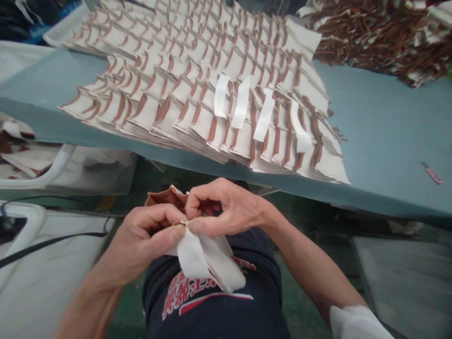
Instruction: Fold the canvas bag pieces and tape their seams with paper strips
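Centrally, the cloth piece [231, 273], off-white with brown parts, is held above the table's near side, in front of the dark shirt [261, 287]. A white strip [192, 258] hangs over it, its upper end at the fingertips. The left hand [143, 235] is clamped on the cloth's upper edge, thumb against fingers; the right hand [226, 207] pinches the same edge just beside it. Beyond, overlapping cloth rows [165, 110] cover much of the blue table [374, 127]. Four loose strips [264, 115] lie across these rows. A pink tool [431, 173] rests at right, near the table edge.
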Tool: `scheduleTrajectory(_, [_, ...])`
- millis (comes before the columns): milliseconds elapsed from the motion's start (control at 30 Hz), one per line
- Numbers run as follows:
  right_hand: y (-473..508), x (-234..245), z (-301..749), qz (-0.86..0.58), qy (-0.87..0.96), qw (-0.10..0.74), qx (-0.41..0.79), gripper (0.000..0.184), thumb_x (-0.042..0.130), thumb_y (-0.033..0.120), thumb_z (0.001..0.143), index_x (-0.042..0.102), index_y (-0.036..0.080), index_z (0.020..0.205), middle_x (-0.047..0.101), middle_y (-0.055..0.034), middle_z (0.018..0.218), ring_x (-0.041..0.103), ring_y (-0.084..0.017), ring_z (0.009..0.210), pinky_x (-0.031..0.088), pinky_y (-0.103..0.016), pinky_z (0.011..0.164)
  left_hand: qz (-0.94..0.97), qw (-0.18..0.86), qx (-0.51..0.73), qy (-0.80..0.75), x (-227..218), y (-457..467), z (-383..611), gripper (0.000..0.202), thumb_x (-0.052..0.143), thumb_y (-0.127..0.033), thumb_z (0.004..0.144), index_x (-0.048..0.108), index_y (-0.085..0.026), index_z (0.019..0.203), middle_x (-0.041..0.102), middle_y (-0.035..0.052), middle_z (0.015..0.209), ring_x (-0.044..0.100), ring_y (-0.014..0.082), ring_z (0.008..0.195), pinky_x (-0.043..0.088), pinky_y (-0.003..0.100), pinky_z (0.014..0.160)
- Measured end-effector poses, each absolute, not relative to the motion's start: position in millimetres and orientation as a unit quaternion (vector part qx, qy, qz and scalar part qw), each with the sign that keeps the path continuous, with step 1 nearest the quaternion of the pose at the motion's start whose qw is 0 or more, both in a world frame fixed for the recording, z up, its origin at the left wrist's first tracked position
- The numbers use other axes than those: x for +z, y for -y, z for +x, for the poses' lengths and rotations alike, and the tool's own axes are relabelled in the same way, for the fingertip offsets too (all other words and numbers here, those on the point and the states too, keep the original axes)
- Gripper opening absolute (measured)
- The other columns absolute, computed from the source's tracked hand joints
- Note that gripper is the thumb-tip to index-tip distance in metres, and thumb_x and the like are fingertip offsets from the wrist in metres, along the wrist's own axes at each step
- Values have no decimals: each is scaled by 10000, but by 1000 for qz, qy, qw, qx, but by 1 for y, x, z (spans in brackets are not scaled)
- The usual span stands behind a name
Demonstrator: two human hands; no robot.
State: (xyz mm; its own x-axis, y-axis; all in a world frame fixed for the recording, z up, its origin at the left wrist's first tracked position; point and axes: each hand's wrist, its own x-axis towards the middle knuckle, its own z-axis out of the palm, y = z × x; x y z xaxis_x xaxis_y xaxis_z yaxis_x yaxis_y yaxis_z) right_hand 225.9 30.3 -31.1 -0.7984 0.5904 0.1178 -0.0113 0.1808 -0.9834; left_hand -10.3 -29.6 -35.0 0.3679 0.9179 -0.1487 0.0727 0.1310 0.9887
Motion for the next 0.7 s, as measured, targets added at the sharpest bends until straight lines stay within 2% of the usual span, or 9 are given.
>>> scheduleTrajectory(133, [-17, -33, 229, -198, 762, 268, 555, 186, 687, 325, 995, 640, 193, 872, 548, 79, 711, 454, -77, 607, 363, -230, 606, 511, 679, 331, -411, -47, 31, -11, 326, 922, -437, 869, 790, -179, 719, 584, -40, 581, 403, 72, 495, 344, 152, 453])
scheduleTrajectory(200, [-10, -30, 228, -216, 819, 263, 463, 158, 609, 275, 1026, 652, 194, 896, 598, 53, 733, 481, -90, 614, 340, -251, 614, 500, 691, 323, -411, -50, 30, -11, 380, 927, -472, 866, 753, -176, 704, 539, -54, 573, 357, 67, 493, 323, 155, 448])
scheduleTrajectory(300, [-2, -21, 224, -292, 898, 194, 265, 194, 528, 216, 1072, 672, 198, 944, 700, -16, 796, 545, -143, 653, 256, -305, 605, 521, 664, 321, -430, -49, 28, -11, 360, 896, -443, 881, 731, -179, 701, 528, -57, 591, 367, 75, 521, 336, 156, 467])
scheduleTrajectory(367, [0, -15, 223, -326, 913, 132, 205, 200, 517, 194, 1090, 686, 195, 983, 744, -50, 838, 570, -169, 668, 224, -323, 600, 550, 634, 313, -444, -45, 26, -13, 309, 861, -403, 884, 735, -184, 705, 549, -50, 612, 401, 84, 541, 356, 159, 481])
scheduleTrajectory(433, [-1, -9, 226, -319, 911, 107, 240, 169, 535, 169, 1064, 701, 189, 1040, 766, -51, 881, 582, -167, 686, 269, -309, 612, 577, 609, 303, -452, -40, 25, -15, 268, 828, -377, 870, 736, -190, 701, 562, -50, 611, 418, 89, 532, 358, 165, 471])
scheduleTrajectory(567, [-9, -4, 237, -270, 866, 144, 395, 177, 606, 162, 937, 701, 203, 1081, 757, -9, 936, 603, -144, 759, 401, -266, 721, 646, 527, 298, -465, -27, 24, -14, 207, 761, -320, 859, 757, -208, 686, 605, -49, 586, 454, 94, 494, 346, 175, 447])
scheduleTrajectory(700, [-14, 2, 235, -280, 840, 154, 439, 100, 664, 274, 899, 670, 214, 978, 665, 26, 832, 536, -141, 724, 366, -276, 700, 705, 441, 298, -469, -11, 24, -9, 229, 707, -300, 887, 789, -228, 686, 689, -39, 594, 574, 108, 507, 410, 169, 485])
